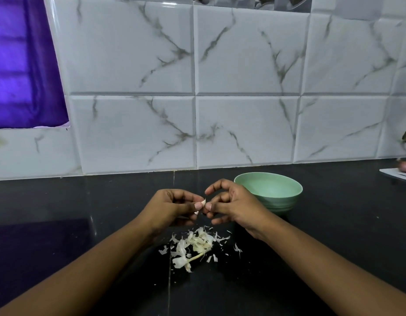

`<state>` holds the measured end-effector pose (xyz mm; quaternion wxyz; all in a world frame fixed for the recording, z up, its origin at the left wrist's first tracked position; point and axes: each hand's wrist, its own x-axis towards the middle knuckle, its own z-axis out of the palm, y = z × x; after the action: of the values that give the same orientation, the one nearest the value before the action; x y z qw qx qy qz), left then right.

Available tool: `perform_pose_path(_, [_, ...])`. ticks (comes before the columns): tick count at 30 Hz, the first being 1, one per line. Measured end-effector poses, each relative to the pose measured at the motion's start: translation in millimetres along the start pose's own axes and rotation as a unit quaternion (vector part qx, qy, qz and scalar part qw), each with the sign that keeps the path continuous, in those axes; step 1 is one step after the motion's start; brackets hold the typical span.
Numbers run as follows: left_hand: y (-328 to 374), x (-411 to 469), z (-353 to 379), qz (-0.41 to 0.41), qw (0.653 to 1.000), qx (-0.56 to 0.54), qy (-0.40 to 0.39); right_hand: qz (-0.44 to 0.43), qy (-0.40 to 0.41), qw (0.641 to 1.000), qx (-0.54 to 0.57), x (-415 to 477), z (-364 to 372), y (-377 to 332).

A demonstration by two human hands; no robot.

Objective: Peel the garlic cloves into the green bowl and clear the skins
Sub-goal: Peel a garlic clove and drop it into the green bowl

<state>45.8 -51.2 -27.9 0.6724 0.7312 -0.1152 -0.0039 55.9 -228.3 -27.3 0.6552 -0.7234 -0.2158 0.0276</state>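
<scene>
My left hand (174,207) pinches a small garlic clove (203,202) above the dark counter, fingers curled around it. My right hand (229,205) meets it from the right, thumb and finger tips pinching at the clove's skin. The green bowl (269,190) stands just behind my right hand; its inside is partly hidden by the hand and what shows holds nothing I can make out. A heap of white garlic skins (195,246) with a dry stem lies on the counter below both hands.
The black counter (334,236) runs to a marble-tiled wall (243,99). A white board with a reddish onion (404,167) sits at the far right edge. A purple curtain (19,65) hangs at upper left.
</scene>
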Motion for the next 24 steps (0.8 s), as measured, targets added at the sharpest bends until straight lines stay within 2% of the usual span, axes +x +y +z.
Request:
perform_pose_path(4, [2,2,-3,0.000,0.999,-0.041,0.036,0.033,-0.052,0.991,-0.115,-1,-5,-4])
perform_pose_path(8, [3,3,-4,-0.028,0.997,-0.060,0.032,0.017,-0.115,0.951,-0.288,-3,-13,-15])
perform_pose_path(14, [4,2,-8,-0.049,0.998,-0.030,0.008,-0.094,-0.062,0.929,-0.353,-10,-13,-25])
perform_pose_path(19, [4,1,-8,-0.052,0.998,-0.023,0.012,-0.161,-0.025,0.882,-0.442,-8,-10,-27])
perform_pose_path(24, [5,3,-6,-0.048,0.997,-0.054,0.029,-0.167,-0.019,0.901,-0.399,-3,-8,-15])
